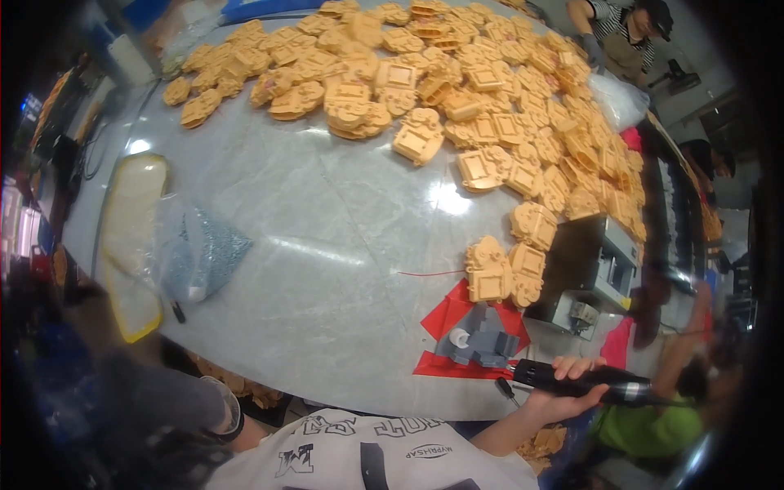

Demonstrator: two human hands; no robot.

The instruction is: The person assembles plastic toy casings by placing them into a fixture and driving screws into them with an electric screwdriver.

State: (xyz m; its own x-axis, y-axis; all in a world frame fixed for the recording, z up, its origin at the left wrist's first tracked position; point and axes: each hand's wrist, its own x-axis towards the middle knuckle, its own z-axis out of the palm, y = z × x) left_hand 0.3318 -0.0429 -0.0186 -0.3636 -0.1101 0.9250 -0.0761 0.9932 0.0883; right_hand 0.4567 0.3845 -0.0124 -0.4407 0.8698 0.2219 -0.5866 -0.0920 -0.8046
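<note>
The grey table [327,212] carries heaped tan housings [484,75]; at its near right, red sheeting [446,314] bears a grey fixture [487,338]. A black driver [535,376], clasped in my right hand [567,403], points there: a driving step, I judge, calling next for steady aim. My left hand is hidden; I can't tell its grip.

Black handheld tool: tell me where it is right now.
In the head view, the black handheld tool is at the lower right, gripped in the right hand, just right of the grey fixture on the red sheet.
</note>
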